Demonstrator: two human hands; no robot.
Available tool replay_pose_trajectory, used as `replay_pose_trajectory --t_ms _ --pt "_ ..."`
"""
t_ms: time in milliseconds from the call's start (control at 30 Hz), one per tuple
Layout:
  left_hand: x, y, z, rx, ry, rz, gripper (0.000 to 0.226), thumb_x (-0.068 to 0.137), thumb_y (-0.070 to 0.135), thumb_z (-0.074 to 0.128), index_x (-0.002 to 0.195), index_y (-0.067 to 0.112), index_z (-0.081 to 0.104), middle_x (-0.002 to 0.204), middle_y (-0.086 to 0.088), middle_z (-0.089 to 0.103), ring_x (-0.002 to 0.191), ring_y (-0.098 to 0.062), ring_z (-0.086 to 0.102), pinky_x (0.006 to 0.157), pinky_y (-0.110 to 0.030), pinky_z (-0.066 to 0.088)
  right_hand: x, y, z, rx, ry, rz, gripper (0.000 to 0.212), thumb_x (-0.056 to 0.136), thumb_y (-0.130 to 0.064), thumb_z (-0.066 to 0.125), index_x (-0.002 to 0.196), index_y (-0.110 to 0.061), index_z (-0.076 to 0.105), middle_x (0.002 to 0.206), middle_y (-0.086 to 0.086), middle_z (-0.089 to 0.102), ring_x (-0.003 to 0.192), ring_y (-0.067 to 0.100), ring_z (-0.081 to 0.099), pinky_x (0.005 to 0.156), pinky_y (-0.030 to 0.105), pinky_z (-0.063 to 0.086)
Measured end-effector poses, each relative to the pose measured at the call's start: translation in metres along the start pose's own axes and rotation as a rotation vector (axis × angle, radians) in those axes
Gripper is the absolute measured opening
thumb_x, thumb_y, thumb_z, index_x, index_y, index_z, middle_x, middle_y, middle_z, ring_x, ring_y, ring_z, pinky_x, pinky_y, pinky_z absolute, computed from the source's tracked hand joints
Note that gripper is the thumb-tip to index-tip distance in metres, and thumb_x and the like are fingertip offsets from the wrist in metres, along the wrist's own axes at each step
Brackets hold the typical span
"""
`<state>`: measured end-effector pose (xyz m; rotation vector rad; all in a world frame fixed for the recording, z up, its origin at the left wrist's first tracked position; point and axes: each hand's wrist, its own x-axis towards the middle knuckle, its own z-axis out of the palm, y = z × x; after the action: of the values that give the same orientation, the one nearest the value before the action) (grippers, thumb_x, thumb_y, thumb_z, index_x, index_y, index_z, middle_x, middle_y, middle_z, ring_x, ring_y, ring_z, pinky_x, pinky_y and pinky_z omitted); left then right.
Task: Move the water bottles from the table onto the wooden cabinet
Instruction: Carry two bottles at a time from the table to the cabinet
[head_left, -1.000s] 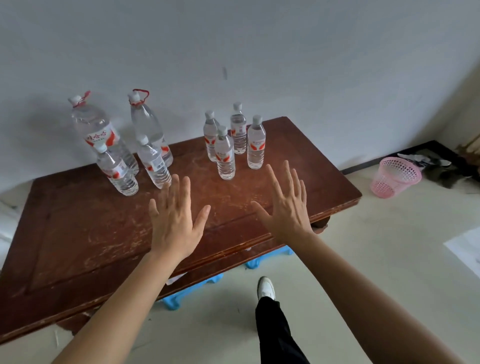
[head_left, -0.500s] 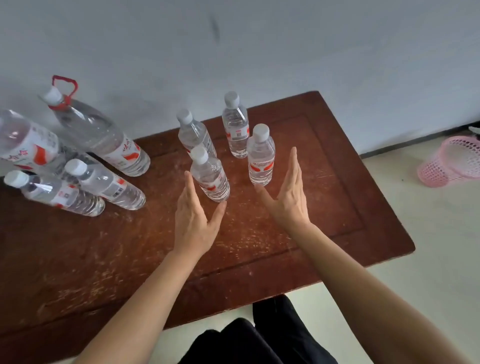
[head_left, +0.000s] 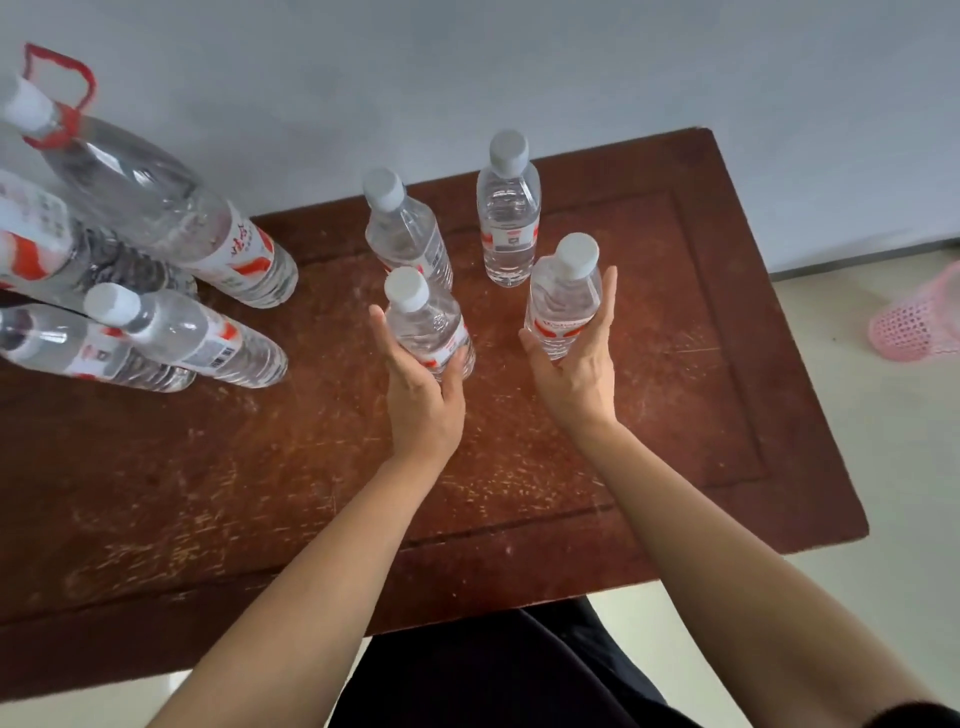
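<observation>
A: Closed in since half a second ago: left hand (head_left: 423, 397) wrapped round front-left bottle (head_left: 428, 322), right hand (head_left: 571, 376) gripping front-right bottle (head_left: 563, 301), both upright on desk (head_left: 675, 441).
B: Obstructions?
A: Rear-left bottle (head_left: 408, 234) and rear-right bottle (head_left: 509, 218) just behind; big bottles (head_left: 156, 208) crowding far left. Bare desk toward near and right edges; pink basket (head_left: 919, 325) on floor beyond.

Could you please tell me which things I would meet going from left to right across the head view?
large red-handled bottle → front-left small bottle → front-right small bottle → pink basket. The two rear small bottles overlap the front ones sideways, so I leave them out.
</observation>
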<state>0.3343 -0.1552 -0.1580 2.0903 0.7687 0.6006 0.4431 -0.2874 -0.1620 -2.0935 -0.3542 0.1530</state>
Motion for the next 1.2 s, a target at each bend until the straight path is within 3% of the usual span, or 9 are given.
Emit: replay_pose_trajectory --t_ms 133,300,433,567,667,800,967,1067,1200 --pt "-0.007 -0.009 -0.013 0.086 -0.060 0.050 0.094 0.098 0.019 0.063 0.152 0.034 -0.012 0.160 -0.022 0.025 0.139 -0.032 0.045 0.107 -0.044 0.049 -0.001 0.002 0.003 -0.033 0.020 -0.024 0.088 0.096 -0.032 0.070 0.150 -0.046 0.001 0.166 0.011 0.026 0.143 0.037 0.042 0.105 0.057 0.048" --pt "-0.026 -0.017 -0.032 0.122 -0.061 -0.012 0.098 0.098 0.027 0.061 0.151 0.042 -0.020 0.158 -0.024 0.028 0.136 -0.036 0.048 0.104 -0.049 0.049 -0.017 0.000 -0.004 -0.033 -0.043 -0.013 0.091 0.094 -0.030 0.071 0.146 -0.050 -0.001 0.160 0.013 0.035 0.132 0.042 0.052 0.097 0.057 0.052" --pt "-0.048 -0.016 -0.048 0.069 0.011 -0.102 0.094 0.097 0.021 0.064 0.155 0.029 -0.009 0.157 -0.019 0.031 0.135 -0.031 0.050 0.101 -0.050 0.052 -0.033 -0.003 -0.002 0.014 -0.092 -0.029 0.091 0.094 -0.030 0.073 0.147 -0.049 0.002 0.159 0.010 0.037 0.130 0.040 0.054 0.097 0.055 0.053" --pt "-0.075 -0.020 -0.076 0.025 0.139 -0.264 0.090 0.095 0.033 0.066 0.156 0.031 0.000 0.154 -0.010 0.039 0.131 -0.019 0.054 0.101 -0.047 0.053 -0.040 -0.020 0.012 0.047 -0.236 -0.040 0.089 0.093 -0.035 0.073 0.149 -0.047 0.005 0.159 0.007 0.037 0.132 0.034 0.053 0.098 0.044 0.050" --pt "-0.090 -0.021 -0.102 0.026 0.249 -0.347 0.086 0.092 0.045 0.065 0.154 0.039 0.005 0.156 -0.005 0.039 0.134 -0.021 0.052 0.105 -0.044 0.050 -0.049 -0.039 0.026 0.082 -0.388 -0.082 0.088 0.092 -0.037 0.073 0.149 -0.045 0.006 0.155 0.008 0.044 0.127 0.033 0.058 0.093 0.034 0.046" --pt "-0.121 -0.027 -0.143 0.159 0.420 -0.446 0.085 0.091 0.033 0.070 0.156 0.030 0.016 0.156 -0.004 0.040 0.138 -0.023 0.047 0.109 -0.038 0.043 -0.075 -0.078 0.049 0.116 -0.523 -0.141 0.089 0.093 -0.038 0.073 0.154 -0.028 0.010 0.149 0.005 0.051 0.121 0.024 0.060 0.092 0.030 0.047" --pt "-0.174 -0.032 -0.210 0.312 0.664 -0.473 0.079 0.090 0.021 0.074 0.154 0.019 0.029 0.141 -0.011 0.053 0.124 -0.027 0.053 0.093 -0.031 0.043 -0.123 -0.140 0.077 0.111 -0.665 -0.227 0.087 0.082 -0.030 0.079 0.148 -0.024 0.023 0.116 -0.009 0.057 0.096 0.015 0.062 0.090 0.042 0.057" --pt "-0.211 -0.034 -0.257 0.390 0.780 -0.469 0.077 0.090 0.022 0.074 0.154 0.019 0.032 0.132 -0.014 0.056 0.119 -0.029 0.054 0.090 -0.033 0.047 -0.162 -0.183 0.095 0.080 -0.745 -0.356 0.091 0.078 -0.033 0.083 0.148 -0.029 0.025 0.126 -0.002 0.063 0.105 0.023 0.067 0.092 0.035 0.052" --pt "-0.270 -0.042 -0.323 0.488 0.896 -0.468 0.076 0.089 0.018 0.074 0.153 0.019 0.034 0.126 -0.018 0.054 0.115 -0.033 0.054 0.089 -0.042 0.052 -0.231 -0.233 0.120 0.116 -0.787 -0.538 0.091 0.080 -0.039 0.084 0.152 -0.026 0.031 0.144 -0.002 0.057 0.124 0.023 0.062 0.098 0.031 0.044"
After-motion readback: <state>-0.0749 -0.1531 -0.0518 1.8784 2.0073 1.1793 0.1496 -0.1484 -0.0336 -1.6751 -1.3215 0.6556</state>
